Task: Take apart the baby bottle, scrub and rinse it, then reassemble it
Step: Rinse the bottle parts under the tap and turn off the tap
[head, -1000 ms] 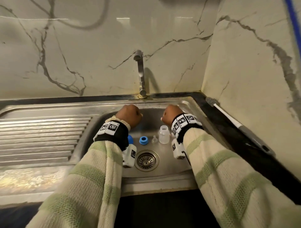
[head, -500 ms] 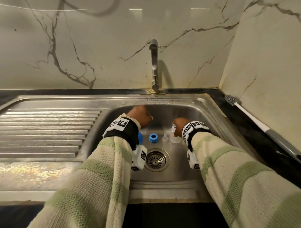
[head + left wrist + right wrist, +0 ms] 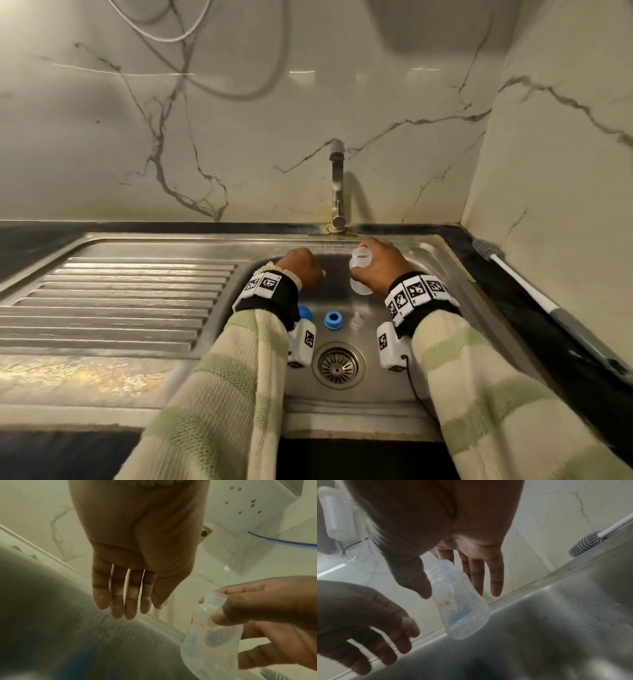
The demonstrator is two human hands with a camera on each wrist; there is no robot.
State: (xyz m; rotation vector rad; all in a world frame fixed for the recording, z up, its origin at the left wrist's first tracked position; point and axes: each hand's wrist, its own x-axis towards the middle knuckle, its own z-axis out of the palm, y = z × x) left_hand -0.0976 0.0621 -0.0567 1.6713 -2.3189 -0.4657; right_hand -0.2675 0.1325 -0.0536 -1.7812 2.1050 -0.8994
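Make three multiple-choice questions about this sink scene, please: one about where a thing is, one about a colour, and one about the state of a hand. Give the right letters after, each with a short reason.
1. Where is the bottle brush?
A. In the sink basin
B. On the dark counter to the right of the sink, along the wall
C. In the left hand

2. What colour is the ring lying on the sink floor near the drain?
A. Blue
B. Red
C. Yellow

3. What is the right hand doing?
A. Resting flat on the drainboard
B. Turning the tap
C. Holding the clear bottle above the basin

Answers:
1 B, the head view shows it lying on the counter by the right wall.
2 A, the ring is plainly blue.
3 C, thumb and fingers pinch the bottle near its open neck, while the left hand is empty.
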